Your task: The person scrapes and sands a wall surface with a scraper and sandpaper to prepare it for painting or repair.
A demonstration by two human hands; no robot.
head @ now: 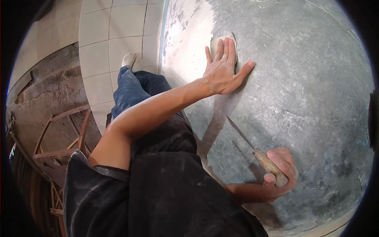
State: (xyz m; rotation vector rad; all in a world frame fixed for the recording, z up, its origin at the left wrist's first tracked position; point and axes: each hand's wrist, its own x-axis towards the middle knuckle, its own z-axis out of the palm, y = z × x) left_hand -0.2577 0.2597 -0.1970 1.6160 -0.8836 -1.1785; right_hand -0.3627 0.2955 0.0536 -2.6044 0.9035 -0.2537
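My left hand [221, 66] lies flat against a grey wall [284, 80], fingers spread over a thin pale pad or folded sheet [215, 43]. Whether the pad is sandpaper cannot be told. Beside it, a whitish patch [189, 38] covers part of the wall. Lower down, my right hand [284, 169] grips the worn wooden handle of a narrow-bladed hand tool [268, 166], a knife or a scraper seen edge-on. Its dark blade points up and left, towards the left forearm. Pale dust coats the left hand and forearm.
Pale square tiles [94, 56] cover the floor around my feet. A light blue strip [162, 38] edges the whitish patch. On the left stands a wooden frame [63, 133] by a rough brown surface [56, 91]. Shadows of my arms fall across the wall.
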